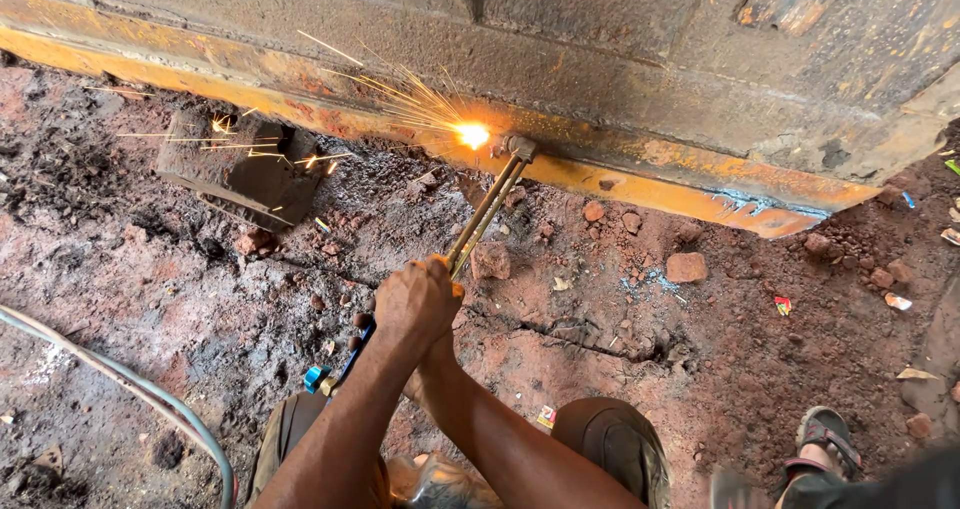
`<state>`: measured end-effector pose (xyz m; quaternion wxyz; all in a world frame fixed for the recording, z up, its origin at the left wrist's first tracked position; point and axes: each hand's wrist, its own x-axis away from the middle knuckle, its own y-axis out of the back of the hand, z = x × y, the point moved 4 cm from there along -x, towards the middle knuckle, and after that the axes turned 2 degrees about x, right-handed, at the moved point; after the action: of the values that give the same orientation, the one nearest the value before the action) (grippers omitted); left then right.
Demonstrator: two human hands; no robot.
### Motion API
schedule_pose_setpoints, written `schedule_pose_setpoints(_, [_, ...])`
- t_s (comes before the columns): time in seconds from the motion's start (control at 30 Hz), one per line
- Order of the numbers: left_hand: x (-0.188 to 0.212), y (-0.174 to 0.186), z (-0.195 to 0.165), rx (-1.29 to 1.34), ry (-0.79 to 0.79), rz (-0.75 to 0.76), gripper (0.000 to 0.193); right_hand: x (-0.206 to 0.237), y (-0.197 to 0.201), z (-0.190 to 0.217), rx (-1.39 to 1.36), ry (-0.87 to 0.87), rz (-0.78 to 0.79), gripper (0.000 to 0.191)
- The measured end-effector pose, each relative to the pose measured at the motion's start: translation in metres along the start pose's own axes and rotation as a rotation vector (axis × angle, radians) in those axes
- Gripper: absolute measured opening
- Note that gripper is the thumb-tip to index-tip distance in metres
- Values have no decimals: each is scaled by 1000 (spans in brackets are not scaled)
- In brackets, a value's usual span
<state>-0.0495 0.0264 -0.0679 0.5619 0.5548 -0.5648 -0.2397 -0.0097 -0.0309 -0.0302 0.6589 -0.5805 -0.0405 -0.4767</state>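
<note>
A long brass cutting torch [487,209] reaches from my hands to a rusty orange steel beam [640,184] that lies across the ground. Its tip [520,149] touches the beam, where a bright flame [471,134] throws sparks to the left. My left hand [412,304] is wrapped around the torch handle. My right hand [440,344] sits under it, mostly hidden, gripping the same handle. Both forearms run up from the bottom of the view between my knees.
Red earth with loose stones [686,266] and a dark metal piece [245,174] lies below the beam. Grey hoses [130,389] curve along the bottom left. A sandalled foot [825,439] stands at the bottom right. A dark wall [600,29] rises behind.
</note>
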Motion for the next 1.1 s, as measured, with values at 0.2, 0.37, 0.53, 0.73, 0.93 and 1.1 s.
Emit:
schedule_pose_setpoints(0.2, [-2,-2,0,-48,-21,-13,30,-4,6,-1,37,-5,-100,97])
schedule_pose_setpoints(0.37, [1,-1,-3,-104,-64,-111,29,-11,9,-2,-2,39,-100,91])
schedule_pose_setpoints(0.53, [4,5,-4,-59,-55,-40,27,-18,11,0,-22,51,-96,88])
schedule_pose_setpoints(0.73, [4,5,-6,-96,-65,-79,27,-18,15,-3,-42,75,-24,84])
schedule_pose_setpoints(0.93, [0,0,-3,-98,-85,-78,26,-30,20,-2,-90,152,-11,76])
schedule_pose_setpoints(1.1, [4,6,-6,-78,-69,-106,26,-23,19,-7,-62,13,-82,82])
